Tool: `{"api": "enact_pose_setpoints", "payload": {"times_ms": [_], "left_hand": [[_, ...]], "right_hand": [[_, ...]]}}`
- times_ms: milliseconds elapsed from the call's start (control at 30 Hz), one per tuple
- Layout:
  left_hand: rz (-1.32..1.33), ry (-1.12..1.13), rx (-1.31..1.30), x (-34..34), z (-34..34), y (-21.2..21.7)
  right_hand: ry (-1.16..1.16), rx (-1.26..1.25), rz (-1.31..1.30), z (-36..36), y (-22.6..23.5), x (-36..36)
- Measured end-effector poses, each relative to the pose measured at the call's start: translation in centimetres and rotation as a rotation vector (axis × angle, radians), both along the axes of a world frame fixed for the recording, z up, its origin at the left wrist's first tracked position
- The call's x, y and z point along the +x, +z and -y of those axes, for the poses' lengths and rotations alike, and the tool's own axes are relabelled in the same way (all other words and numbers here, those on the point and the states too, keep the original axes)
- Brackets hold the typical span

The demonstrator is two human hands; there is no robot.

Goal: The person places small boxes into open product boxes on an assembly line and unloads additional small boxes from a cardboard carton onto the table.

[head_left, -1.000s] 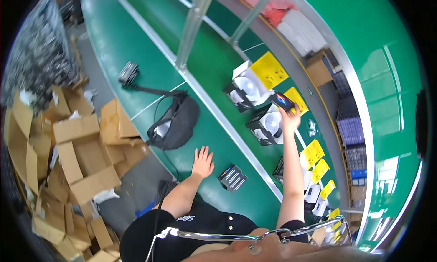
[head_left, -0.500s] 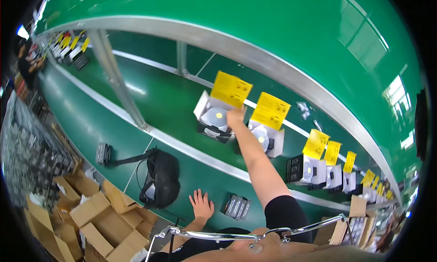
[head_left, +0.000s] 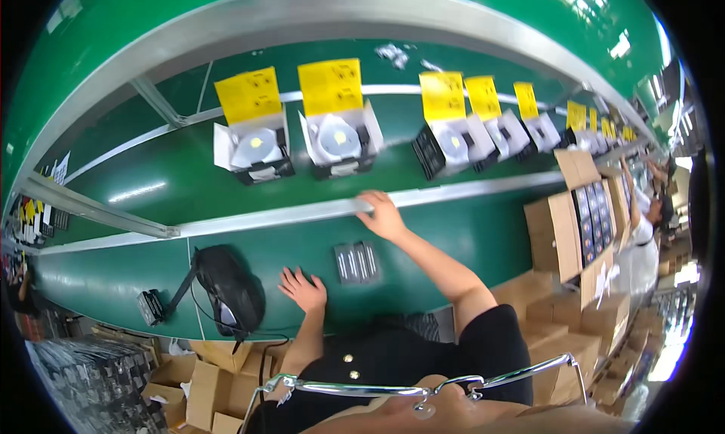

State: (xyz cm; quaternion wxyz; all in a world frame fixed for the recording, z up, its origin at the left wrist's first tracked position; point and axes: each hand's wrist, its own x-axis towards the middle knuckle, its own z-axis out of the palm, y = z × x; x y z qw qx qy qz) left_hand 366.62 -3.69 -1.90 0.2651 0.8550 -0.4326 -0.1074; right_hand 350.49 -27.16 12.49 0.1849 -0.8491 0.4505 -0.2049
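Observation:
My left hand lies on the green bench with its fingers spread, holding nothing. Between my hands is a small block of dark packs with pale edges. My right hand rests on the metal rail beyond it, fingers stretched out and nothing in them. Past the rail stand a dark carton with a raised yellow flap and a similar carton to its left. Each holds a round white device with a yellow spot. Neither hand touches a carton.
A black backpack lies left of my left hand, with a dark small box beyond its strap. More yellow-flapped cartons line the belt to the right. An open brown box is at right, near a person in white.
My right hand has come back from beside the left carton and now rests on the rail. My left hand stays on the bench. The view has swung to the right.

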Motion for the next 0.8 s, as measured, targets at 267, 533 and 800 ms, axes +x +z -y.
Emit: {"api": "enact_pose_setpoints", "payload": {"times_ms": [267,533,800], "left_hand": [[-0.525,-0.164,-0.223,-0.4,1.8,4.2],[-0.657,-0.580,-0.362,-11.5,8.5,15.9],[-1.180,-0.766,-0.326,-29.0,12.6,21.6]], "right_hand": [[-0.752,0.408,-0.346,-25.4,2.3,-23.1],[-0.945,-0.324,-0.075,-23.4,11.8,-31.5],[-1.294,-0.609,0.176,-18.7,23.9,-55.3]]}}
